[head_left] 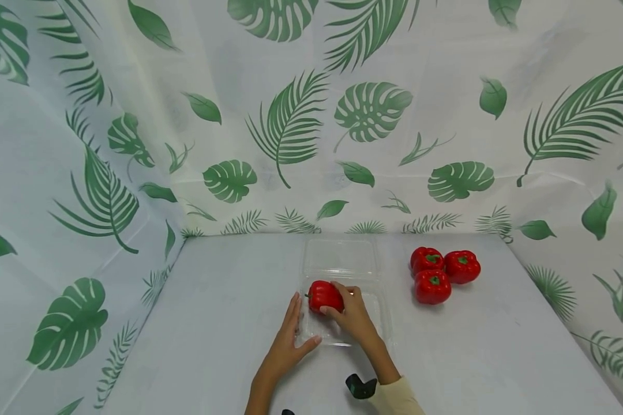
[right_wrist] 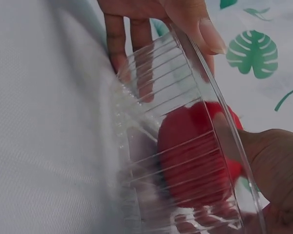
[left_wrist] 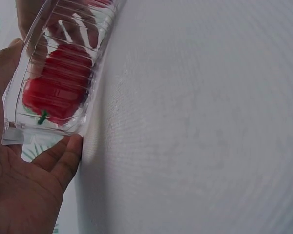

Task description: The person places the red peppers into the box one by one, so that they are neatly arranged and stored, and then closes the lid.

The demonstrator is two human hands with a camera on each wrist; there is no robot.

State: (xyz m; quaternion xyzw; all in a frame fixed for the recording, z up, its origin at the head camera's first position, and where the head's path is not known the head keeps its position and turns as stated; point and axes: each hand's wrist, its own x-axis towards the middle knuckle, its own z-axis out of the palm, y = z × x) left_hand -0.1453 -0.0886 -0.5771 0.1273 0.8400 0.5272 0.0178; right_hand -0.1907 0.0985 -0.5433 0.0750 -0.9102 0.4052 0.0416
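A red bell pepper lies on its side in the left part of a clear plastic clamshell container, its green stem toward the left. My right hand holds this pepper from the right, thumb in front and fingers behind. At the container's front left corner is my left hand, its fairly straight fingers along the left wall and the thumb near the front rim. Through the ribbed clear wall, the left wrist view shows the pepper inside. The same pepper appears behind the wall in the right wrist view.
The container's hinged lid lies opened toward the back. Three more red bell peppers stand grouped at the right: one at the back, one at the far right and one in front. Leaf-printed cloth walls the white table.
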